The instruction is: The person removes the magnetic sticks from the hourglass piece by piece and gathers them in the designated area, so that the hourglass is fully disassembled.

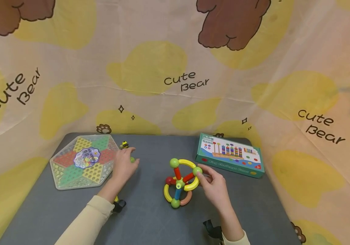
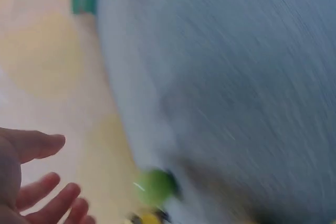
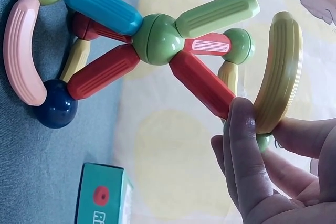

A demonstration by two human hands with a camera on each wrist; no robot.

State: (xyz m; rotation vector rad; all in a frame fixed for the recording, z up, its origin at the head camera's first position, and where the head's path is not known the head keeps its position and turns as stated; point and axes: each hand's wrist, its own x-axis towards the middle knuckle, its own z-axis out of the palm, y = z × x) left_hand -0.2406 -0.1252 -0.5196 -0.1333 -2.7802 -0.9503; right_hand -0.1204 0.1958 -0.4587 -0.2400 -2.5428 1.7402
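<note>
Right hand [image 1: 213, 189]: grip closed, thumb and fingers [image 3: 244, 150] pinching a green ball joint at the end of a yellow curved rod [image 3: 281, 72], part of a rod-and-ball construction toy [image 1: 181, 182]. The toy stands on the grey desk [image 1: 150, 217] just left of that hand; red, blue, green and pink rods meet at green, dark blue and red balls.

Left hand [image 1: 124, 165]: grip open, fingers spread and relaxed in the left wrist view, resting on the desk with a loose green ball [image 1: 132, 159] at its fingertips. A small yellow-and-black piece [image 1: 124, 145] lies just beyond the hand.

A hexagonal Chinese checkers board [image 1: 83, 161] lies just left of the left hand. A teal "Ring Challenge Game" box [image 1: 230, 154] lies at the far right of the desk, near the right hand. A "Cute Bear" printed cloth [image 1: 175, 75] forms the backdrop.
</note>
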